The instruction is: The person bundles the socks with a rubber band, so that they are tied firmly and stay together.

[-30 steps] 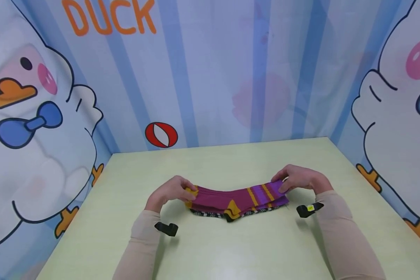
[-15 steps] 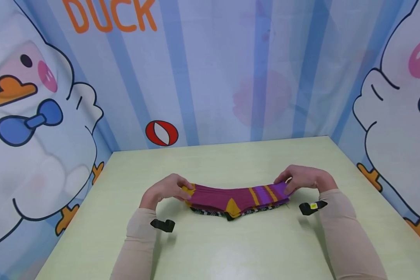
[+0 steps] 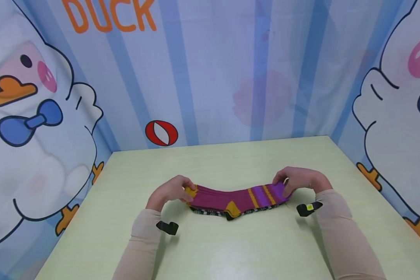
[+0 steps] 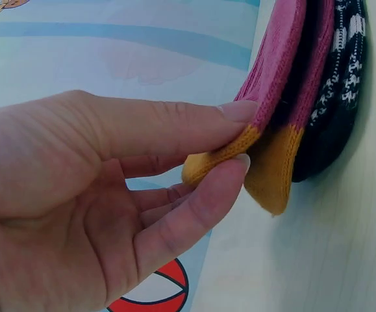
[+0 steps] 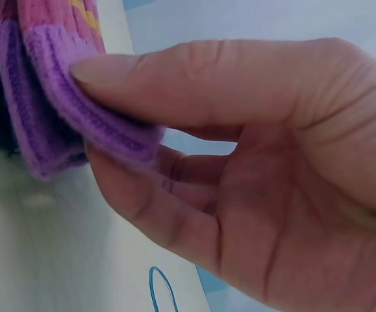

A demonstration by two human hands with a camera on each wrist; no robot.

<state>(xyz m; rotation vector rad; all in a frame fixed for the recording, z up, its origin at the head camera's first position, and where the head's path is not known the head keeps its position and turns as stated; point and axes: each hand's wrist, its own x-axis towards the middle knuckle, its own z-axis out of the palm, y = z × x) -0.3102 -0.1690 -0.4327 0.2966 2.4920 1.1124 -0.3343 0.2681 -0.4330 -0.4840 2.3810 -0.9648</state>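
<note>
A maroon sock [image 3: 217,198] with a mustard toe and heel and a purple striped cuff stretches between my two hands. My left hand [image 3: 173,189] pinches its toe between thumb and finger, as the left wrist view shows up close. At the other end, my right hand [image 3: 299,181] pinches the purple cuff. Directly beneath lies a matching maroon sock [image 4: 275,169], seen at its mustard toe in the left wrist view. Under both are black-and-white patterned socks [image 4: 334,97], mostly covered in the head view by the maroon ones.
The pile lies on a pale wooden table [image 3: 224,249]. Duck-printed fabric walls [image 3: 217,77] enclose the table at the back and both sides. Each forearm carries a small black wrist camera [image 3: 168,228].
Both hands shift slightly and keep their pinch on the top sock. Its cuff end has come down over the lower sock, whose purple edge showed more before.
</note>
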